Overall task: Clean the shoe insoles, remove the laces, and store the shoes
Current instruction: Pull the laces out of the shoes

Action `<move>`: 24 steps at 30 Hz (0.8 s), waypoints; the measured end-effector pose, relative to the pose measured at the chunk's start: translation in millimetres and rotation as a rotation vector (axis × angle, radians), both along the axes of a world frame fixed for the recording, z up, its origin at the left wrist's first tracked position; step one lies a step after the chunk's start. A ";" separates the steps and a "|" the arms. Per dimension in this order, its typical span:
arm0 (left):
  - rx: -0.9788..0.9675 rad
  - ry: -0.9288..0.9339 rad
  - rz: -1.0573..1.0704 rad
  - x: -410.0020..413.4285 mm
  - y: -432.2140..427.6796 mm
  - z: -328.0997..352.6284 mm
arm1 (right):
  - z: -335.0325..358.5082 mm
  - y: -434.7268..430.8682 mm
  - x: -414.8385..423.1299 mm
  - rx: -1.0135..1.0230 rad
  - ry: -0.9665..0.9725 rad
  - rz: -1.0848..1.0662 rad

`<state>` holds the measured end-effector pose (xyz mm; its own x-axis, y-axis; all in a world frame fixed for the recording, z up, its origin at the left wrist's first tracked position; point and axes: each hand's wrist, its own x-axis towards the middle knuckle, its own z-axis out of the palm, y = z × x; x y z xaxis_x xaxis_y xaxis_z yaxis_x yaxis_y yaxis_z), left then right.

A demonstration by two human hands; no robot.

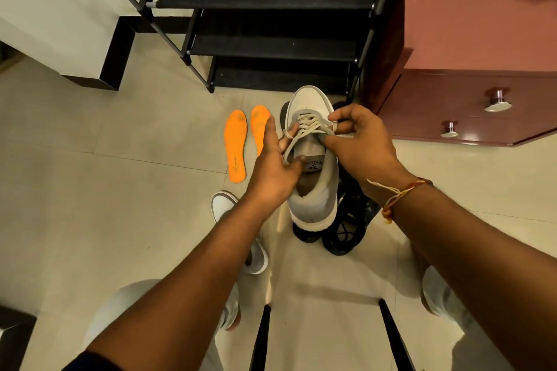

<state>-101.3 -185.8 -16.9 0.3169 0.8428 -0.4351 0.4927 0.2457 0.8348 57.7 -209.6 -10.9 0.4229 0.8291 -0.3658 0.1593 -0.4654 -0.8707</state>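
Floor (pixel 120 190), mid-frame: shoe (pixel 312 196) is gripped by L hand (pixel 271 166); lace (pixel 307 126) is pinched by R hand (pixel 358 141). Likely unlacing; next, lace should be drawn out, row by row.

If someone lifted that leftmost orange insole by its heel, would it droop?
Probably: the orange insole looks thin, so it likely bends. It seems light for its size. Lying flat on the floor, it shouldn't roll.
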 end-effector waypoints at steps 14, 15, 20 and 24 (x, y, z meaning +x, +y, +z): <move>0.380 0.446 -0.347 4.4 -15.4 6.5 | 10.0 2.2 -11.6 0.101 0.202 0.116; 0.377 0.447 -0.360 4.6 -16.2 5.7 | 9.3 1.6 -12.3 0.094 0.197 0.131; 0.367 0.459 -0.378 5.7 -19.2 4.0 | 4.2 3.1 -9.5 0.031 0.167 0.164; 0.390 0.475 -0.428 7.7 -20.1 3.2 | -0.7 2.2 -11.0 0.001 0.030 0.321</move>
<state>-93.6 -205.9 -13.7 0.5042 0.8093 -0.3014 0.8081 -0.3190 0.4952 46.7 -207.5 -11.6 0.1284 0.9187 -0.3735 0.2725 -0.3948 -0.8774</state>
